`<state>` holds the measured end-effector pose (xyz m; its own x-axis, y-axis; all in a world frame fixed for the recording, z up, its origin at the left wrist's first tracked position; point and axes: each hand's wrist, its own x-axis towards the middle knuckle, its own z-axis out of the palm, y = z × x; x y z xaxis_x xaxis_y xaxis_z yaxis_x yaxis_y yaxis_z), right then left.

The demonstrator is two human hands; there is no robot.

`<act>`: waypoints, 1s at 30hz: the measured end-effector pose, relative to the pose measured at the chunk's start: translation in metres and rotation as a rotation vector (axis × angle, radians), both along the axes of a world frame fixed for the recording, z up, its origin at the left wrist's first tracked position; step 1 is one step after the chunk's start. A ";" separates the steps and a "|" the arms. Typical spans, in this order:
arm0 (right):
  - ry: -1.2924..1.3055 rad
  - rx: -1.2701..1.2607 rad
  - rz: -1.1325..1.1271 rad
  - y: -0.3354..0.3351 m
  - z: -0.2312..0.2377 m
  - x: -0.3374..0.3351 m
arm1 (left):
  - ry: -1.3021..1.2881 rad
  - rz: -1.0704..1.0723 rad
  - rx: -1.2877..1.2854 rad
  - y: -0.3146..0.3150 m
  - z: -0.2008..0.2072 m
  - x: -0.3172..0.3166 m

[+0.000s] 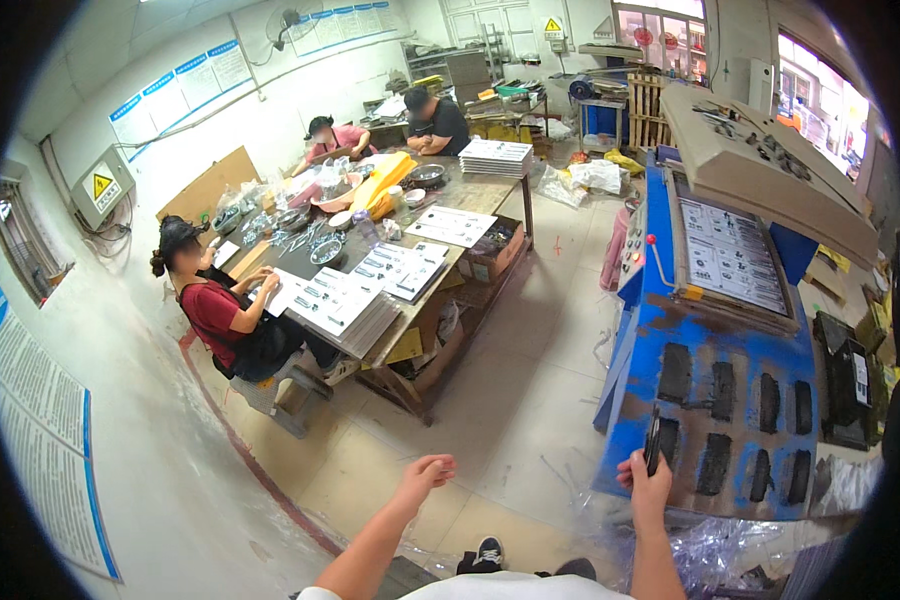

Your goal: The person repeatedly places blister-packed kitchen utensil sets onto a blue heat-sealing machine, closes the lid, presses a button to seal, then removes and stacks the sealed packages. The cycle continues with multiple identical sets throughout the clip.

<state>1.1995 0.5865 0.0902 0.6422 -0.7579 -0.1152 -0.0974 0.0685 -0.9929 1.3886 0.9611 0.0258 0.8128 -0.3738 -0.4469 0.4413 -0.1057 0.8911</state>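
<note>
My right hand (646, 482) is closed round a slim dark tool (653, 440), held upright at the front edge of the blue machine (627, 375). Its exact kind is hard to make out. Beside it, black rectangular pads (714, 465) lie in two rows on the machine's worn bed. Over the floor to the left, my left hand (425, 482) hangs in the air with its fingers loosely stretched and nothing in it. Farther back on the machine, a printed card sheet (730, 250) lies in a frame under the raised beige lid (770, 165).
A long worktable (505, 195) holds stacks of printed cards (340, 300), bowls of small metal parts (327, 249) and a yellow bag (385, 180). Several people sit around it. Clear plastic wrap (730, 548) lies below the machine. A black case (843, 375) stands right of it.
</note>
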 end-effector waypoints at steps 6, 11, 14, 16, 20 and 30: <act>0.072 -0.101 -0.120 -0.027 0.005 0.070 | 0.049 0.050 -0.129 -0.003 -0.010 0.047; 0.129 -0.215 -0.421 -0.112 -0.015 0.081 | 0.088 -0.219 -0.197 -0.090 -0.016 0.097; 0.251 -0.270 -0.605 -0.143 -0.046 0.082 | 0.082 -0.380 -0.163 -0.145 -0.016 0.139; 0.315 -0.325 -0.690 -0.150 -0.061 0.084 | 0.079 -0.432 -0.106 -0.182 -0.020 0.170; 0.315 -0.399 -0.680 -0.144 -0.062 0.095 | 0.042 -0.542 -0.053 -0.271 -0.041 0.234; 0.033 -0.036 -0.786 -0.264 -0.031 0.182 | 0.337 -0.120 -0.613 -0.688 0.067 0.312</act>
<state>1.3814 0.3227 0.0591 -0.0866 -0.9920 -0.0913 -0.0630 0.0969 -0.9933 1.7001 0.2730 0.0924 0.6049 -0.7165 -0.3475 0.7200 0.3058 0.6229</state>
